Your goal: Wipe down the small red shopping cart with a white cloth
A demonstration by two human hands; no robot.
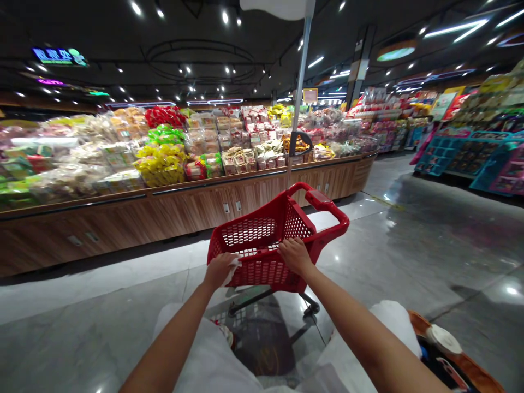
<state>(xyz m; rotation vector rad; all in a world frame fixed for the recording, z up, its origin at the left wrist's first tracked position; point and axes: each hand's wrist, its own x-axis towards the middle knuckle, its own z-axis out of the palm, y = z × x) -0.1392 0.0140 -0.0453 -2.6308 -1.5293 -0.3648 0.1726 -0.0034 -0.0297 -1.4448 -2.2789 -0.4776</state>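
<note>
A red plastic shopping cart [262, 273] with a mesh-walled basket stands crosswise in front of me. My left hand [220, 267] is closed at the near rim by the basket's left end, with a crumpled white wipe [232, 271] between it and the plastic. Further right along the same rim, my right hand [295, 254] is wrapped around the edge near the handle end. Inside the basket I see no goods. The cart's red push handle [338, 218] curves up at the right, beyond my right hand.
A long wood-fronted display counter [196, 210] piled with packaged snacks runs behind the cart. A metal pole [301, 76] rises from it. Blue display racks [446, 153] stand at the right. An open brown bag [470, 368] is at my lower right.
</note>
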